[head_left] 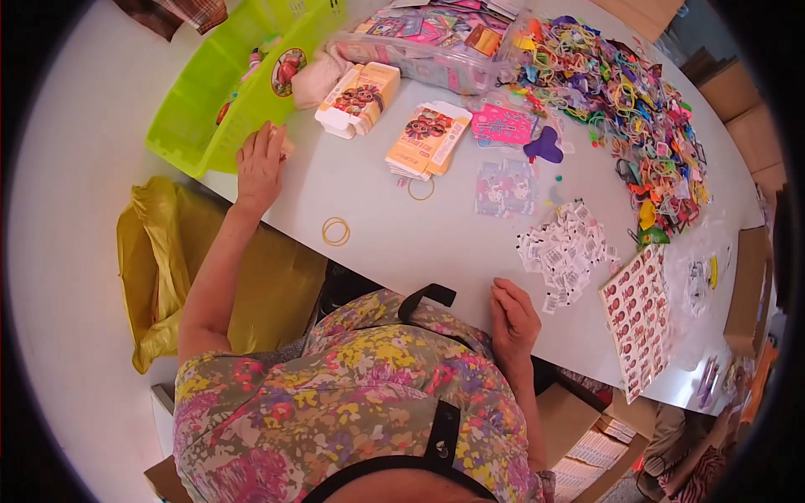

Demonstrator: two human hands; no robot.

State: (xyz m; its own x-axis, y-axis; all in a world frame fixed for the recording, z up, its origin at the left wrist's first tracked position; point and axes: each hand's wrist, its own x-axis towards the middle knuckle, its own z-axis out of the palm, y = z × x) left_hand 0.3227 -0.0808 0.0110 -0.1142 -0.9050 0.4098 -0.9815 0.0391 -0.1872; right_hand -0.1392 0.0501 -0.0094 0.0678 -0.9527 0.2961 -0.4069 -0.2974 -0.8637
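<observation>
My left hand (pixel 261 170) is at the table's left edge, against the near side of a bright green plastic basket (pixel 186 142). Its fingers are bent over a small pale orange thing (pixel 288 149), mostly hidden under them. My right hand (pixel 514 320) rests at the table's front edge, palm side down, holding nothing that I can see, its fingers loosely extended. To the right of my left hand stands an open yellow printed carton (pixel 359 99). A stack of flattened yellow cartons (pixel 428 138) lies beyond it. Two yellow rubber bands (pixel 336 231) lie nearer me.
Small white printed labels (pixel 568 251) are heaped right of centre, beside a sticker sheet (pixel 639 310). Pink cards (pixel 504 124) and a purple three-lobed piece (pixel 545 146) lie behind. A clear bin (pixel 419 63) and a colourful trinket pile (pixel 620 109) fill the far side.
</observation>
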